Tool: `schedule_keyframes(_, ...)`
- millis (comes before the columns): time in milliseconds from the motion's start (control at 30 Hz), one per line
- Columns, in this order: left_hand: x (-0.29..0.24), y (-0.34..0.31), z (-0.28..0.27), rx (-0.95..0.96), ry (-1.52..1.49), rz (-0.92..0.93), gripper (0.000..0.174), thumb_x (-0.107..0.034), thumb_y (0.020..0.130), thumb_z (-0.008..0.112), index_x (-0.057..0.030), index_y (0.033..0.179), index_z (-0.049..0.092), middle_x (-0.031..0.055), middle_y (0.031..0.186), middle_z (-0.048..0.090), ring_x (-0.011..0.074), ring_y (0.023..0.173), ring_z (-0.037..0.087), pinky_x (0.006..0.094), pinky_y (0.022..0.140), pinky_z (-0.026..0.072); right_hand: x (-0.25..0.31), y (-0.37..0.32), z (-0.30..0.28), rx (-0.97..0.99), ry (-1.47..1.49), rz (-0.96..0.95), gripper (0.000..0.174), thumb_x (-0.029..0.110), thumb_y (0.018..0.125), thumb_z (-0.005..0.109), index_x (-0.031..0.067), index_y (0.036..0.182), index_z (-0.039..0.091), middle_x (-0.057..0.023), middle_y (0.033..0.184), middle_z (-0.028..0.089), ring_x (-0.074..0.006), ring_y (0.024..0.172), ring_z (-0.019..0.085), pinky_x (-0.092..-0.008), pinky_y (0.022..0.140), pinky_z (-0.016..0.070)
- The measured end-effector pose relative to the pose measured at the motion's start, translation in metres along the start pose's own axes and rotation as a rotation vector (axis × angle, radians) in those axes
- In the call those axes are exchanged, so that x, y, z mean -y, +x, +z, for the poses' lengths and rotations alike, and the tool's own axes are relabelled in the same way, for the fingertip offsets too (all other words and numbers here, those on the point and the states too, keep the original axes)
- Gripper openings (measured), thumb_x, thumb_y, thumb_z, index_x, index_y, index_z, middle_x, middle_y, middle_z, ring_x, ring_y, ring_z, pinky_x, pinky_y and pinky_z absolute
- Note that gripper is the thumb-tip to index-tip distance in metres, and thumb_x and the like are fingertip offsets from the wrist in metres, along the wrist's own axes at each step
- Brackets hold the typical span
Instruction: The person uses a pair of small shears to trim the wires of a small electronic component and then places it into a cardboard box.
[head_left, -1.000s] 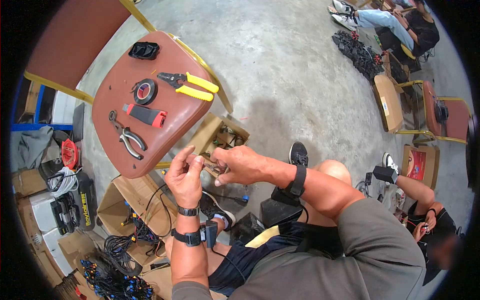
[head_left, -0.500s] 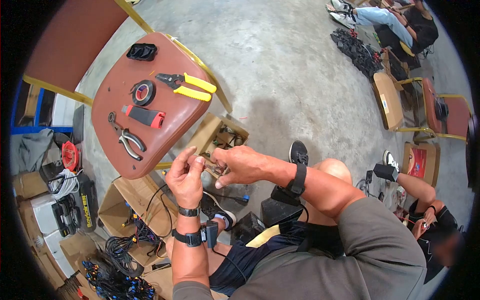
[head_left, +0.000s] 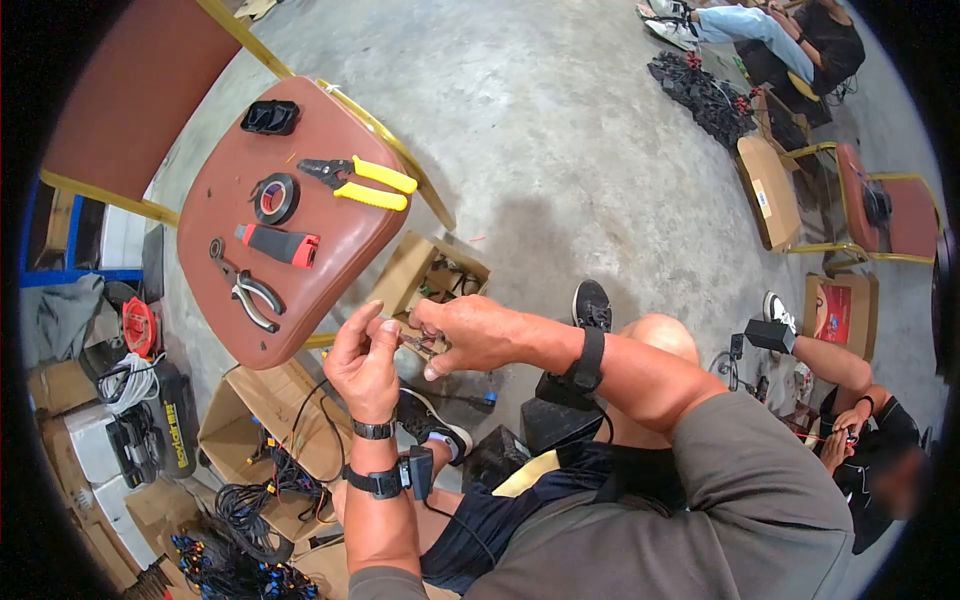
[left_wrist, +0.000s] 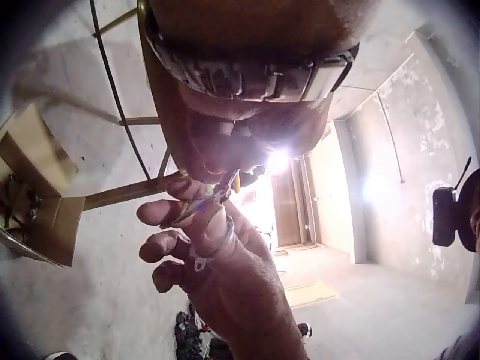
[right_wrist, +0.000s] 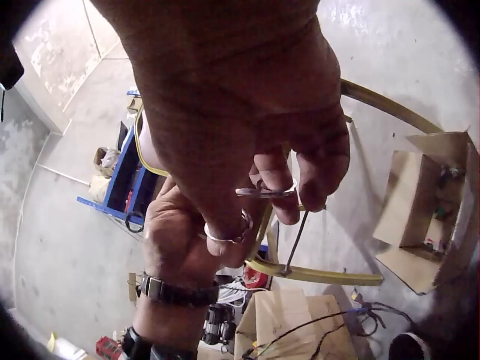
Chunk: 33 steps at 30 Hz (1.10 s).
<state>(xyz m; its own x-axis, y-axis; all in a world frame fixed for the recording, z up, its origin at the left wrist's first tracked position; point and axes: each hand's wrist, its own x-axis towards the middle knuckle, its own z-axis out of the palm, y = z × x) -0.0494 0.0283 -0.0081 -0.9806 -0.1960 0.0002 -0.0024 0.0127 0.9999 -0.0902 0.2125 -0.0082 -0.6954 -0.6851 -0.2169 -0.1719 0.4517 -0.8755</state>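
Small metal scissors (head_left: pixel 428 346) are in my right hand (head_left: pixel 482 334), thumb and finger through the loops. The right wrist view shows the scissors (right_wrist: pixel 262 193) with one loop round a finger and the other round the thumb. My left hand (head_left: pixel 360 378) is raised just left of them, its thumb close against the bent index finger. In the left wrist view the scissors (left_wrist: pixel 200 262) point up toward the left hand's fingertips; I cannot tell whether those fingers pinch something. Yellow-handled wire strippers (head_left: pixel 368 182), black tape (head_left: pixel 276 198), a red-black cutter (head_left: pixel 280 245) and pliers (head_left: pixel 246 292) lie on a chair seat (head_left: pixel 330 130).
Below my hands stands an open cardboard box (head_left: pixel 400 275) with small parts. Another box (head_left: pixel 240 405) with cables (head_left: pixel 240 505) is at lower left. Two people sit on the right, near a chair (head_left: pixel 855 190) and a heap of black cables (head_left: pixel 700 95).
The view has shifted slightly, so the chair and tools sit a little lower and farther left. The scissors show more clearly between my hands, which keep nearly the same pose.
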Motion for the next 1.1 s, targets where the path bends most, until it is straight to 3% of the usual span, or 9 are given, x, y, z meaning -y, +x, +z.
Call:
schedule_keyframes(300, 0.0022, -0.0023, -0.0008, 0.012, 0.012, -0.003, 0.031, 0.003, 0.087, 0.067, -0.0006, 0.117, 0.064, 0.0023, 0.081, 0.063, 0.0096, 0.070, 0.058, 0.0249, 0.066, 0.0497, -0.0042, -0.0006, 0.0055, -0.021, -0.006, -0.040, 0.055, 0.027, 0.070, 0.081, 0.0003, 0.110, 0.054, -0.0200, 0.091, 0.068, -0.0418, 0.090, 0.066, -0.0468, 0.076, 0.0519)
schedule_keyframes(600, -0.0009, -0.0001, 0.0035, 0.027, -0.083, -0.033, 0.035, 0.000, 0.085, 0.071, 0.0025, 0.119, 0.060, 0.0083, 0.089, 0.069, 0.0121, 0.072, 0.061, 0.0256, 0.065, 0.0506, -0.0038, -0.0014, 0.0026, -0.050, 0.014, -0.048, 0.055, 0.030, 0.069, 0.081, 0.0004, 0.108, 0.054, -0.0192, 0.089, 0.068, -0.0413, 0.089, 0.066, -0.0469, 0.075, 0.0522)
schedule_keyframes(800, 0.0007, 0.0036, -0.0023, 0.142, -0.065, -0.193, 0.029, -0.002, 0.084, 0.072, 0.0036, 0.111, 0.064, 0.0075, 0.088, 0.069, 0.0112, 0.072, 0.062, 0.0234, 0.061, 0.0484, -0.0053, 0.0014, 0.0020, -0.053, 0.020, -0.036, 0.055, 0.030, 0.070, 0.081, 0.0005, 0.107, 0.053, -0.0194, 0.088, 0.068, -0.0412, 0.089, 0.066, -0.0473, 0.076, 0.0523)
schedule_keyframes(1100, -0.0017, 0.0031, -0.0025, 0.176, -0.044, -0.227, 0.017, -0.003, 0.084, 0.072, 0.0010, 0.100, 0.068, 0.0035, 0.085, 0.068, 0.0083, 0.069, 0.058, 0.0216, 0.059, 0.0458, -0.0034, 0.0005, 0.0023, -0.036, 0.033, -0.032, 0.056, 0.029, 0.071, 0.080, 0.0007, 0.109, 0.051, -0.0195, 0.088, 0.068, -0.0411, 0.089, 0.066, -0.0475, 0.076, 0.0523)
